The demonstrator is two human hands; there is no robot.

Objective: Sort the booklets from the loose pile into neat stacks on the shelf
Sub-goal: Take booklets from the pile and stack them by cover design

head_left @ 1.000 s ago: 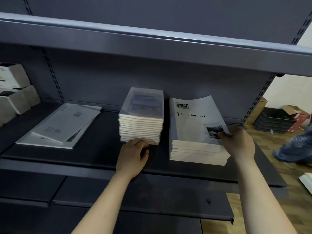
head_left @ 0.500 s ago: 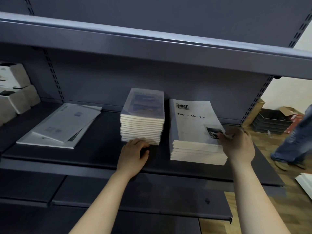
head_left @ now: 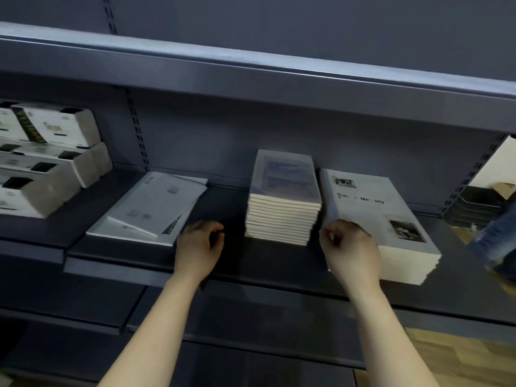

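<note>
On the dark shelf lie three groups of booklets. A loose pile of white booklets sits askew at the left. A neat stack of small booklets stands in the middle. A neat stack of large "Time Memory" booklets is right beside it. My left hand hovers between the loose pile and the small stack, fingers loosely curled, holding nothing. My right hand is over the large stack's near left corner, fingers loosely curled, with nothing in them.
White boxes are piled at the far left of the shelf. An upper shelf overhangs. Black trays stand on the wooden floor to the right, where a person's jeans leg passes.
My right hand left the large stack's right edge and moved to its near left corner. My left hand slid left from the small stack's front toward the loose pile.
</note>
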